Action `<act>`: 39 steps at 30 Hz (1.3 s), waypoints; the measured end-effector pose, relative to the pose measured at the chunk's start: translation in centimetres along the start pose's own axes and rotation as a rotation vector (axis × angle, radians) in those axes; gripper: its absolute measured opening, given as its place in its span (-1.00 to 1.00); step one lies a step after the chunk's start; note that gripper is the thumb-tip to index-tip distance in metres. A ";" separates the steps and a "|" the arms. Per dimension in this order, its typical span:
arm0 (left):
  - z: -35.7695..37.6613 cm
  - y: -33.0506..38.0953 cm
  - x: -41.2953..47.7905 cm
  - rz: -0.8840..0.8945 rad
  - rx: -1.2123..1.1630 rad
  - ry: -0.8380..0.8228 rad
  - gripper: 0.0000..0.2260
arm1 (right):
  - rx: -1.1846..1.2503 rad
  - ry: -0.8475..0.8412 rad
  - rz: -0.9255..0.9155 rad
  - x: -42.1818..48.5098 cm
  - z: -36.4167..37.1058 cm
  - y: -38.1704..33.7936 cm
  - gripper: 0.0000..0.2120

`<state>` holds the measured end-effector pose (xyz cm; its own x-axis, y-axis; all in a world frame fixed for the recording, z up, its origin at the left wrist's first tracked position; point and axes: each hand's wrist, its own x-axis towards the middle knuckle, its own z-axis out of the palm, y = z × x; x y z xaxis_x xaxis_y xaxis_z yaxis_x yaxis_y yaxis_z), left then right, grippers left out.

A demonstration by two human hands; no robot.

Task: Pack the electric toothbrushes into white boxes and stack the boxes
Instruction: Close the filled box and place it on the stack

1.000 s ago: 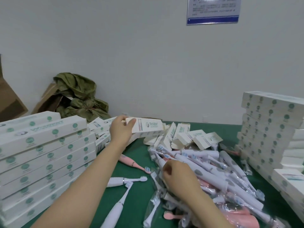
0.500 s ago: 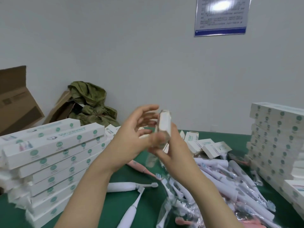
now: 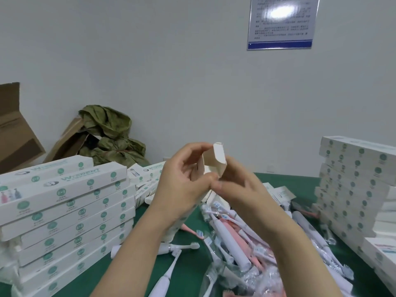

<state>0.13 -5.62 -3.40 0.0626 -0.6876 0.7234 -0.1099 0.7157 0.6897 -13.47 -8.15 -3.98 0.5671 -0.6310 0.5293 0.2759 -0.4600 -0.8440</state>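
Note:
Both hands hold one white box (image 3: 217,162) end-on in front of me, above the green table (image 3: 300,183). My left hand (image 3: 184,185) grips its left side with curled fingers and thumb. My right hand (image 3: 237,189) pinches its lower right edge, and an end flap stands up at the top. Below the hands lies a heap of white and pink electric toothbrushes (image 3: 233,239), many in clear bags. No toothbrush shows in either hand.
A tall stack of white boxes (image 3: 64,211) stands at the left, another stack (image 3: 353,189) at the right. Loose empty boxes (image 3: 147,174) lie behind the hands. Cardboard cartons (image 3: 17,133) and a green bag (image 3: 109,136) sit against the wall.
My left hand lifted a box from the loose pile and brought it in front of me. My right hand left the toothbrush heap and joined it on the box, whose end flap now stands up.

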 end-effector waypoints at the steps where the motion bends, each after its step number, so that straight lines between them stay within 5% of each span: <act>1: 0.1 -0.1 -0.1 0.009 0.028 -0.004 -0.65 | 0.056 0.029 0.014 0.1 -0.1 -0.4 -0.58; 8: -0.4 -0.6 0.0 0.057 0.142 -0.015 -0.73 | -0.266 0.270 -0.042 0.3 1.1 -0.5 -0.71; 11: -0.6 -1.2 -0.2 0.009 0.173 0.006 -0.78 | -0.185 0.243 -0.002 0.2 0.8 -0.4 -0.68; 15: 0.3 -2.3 -0.3 -0.096 0.109 -0.004 -0.54 | -0.135 0.322 0.089 0.3 0.5 0.2 -0.64; 19: 1.0 -3.2 -0.5 -0.196 0.429 -0.052 -0.43 | -0.270 0.431 0.110 0.4 1.2 1.1 -0.60; 26: 0.9 -3.1 -0.6 -0.134 0.607 -0.043 -0.75 | -0.505 0.375 0.084 0.1 0.0 2.1 -0.59; 31: 0.6 -2.4 -0.5 -0.113 0.595 -0.058 -0.76 | -0.407 0.365 0.054 0.0 -0.2 2.4 -0.63; 39: 0.6 -2.9 -0.4 -0.023 0.731 -0.039 -0.71 | -0.619 0.323 -0.008 0.2 0.0 2.5 -0.59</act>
<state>-0.18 -7.46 -5.70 0.0390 -0.7147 0.6983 -0.7439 0.4459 0.4979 -12.71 -9.41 -5.95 0.2810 -0.7363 0.6155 -0.2686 -0.6761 -0.6861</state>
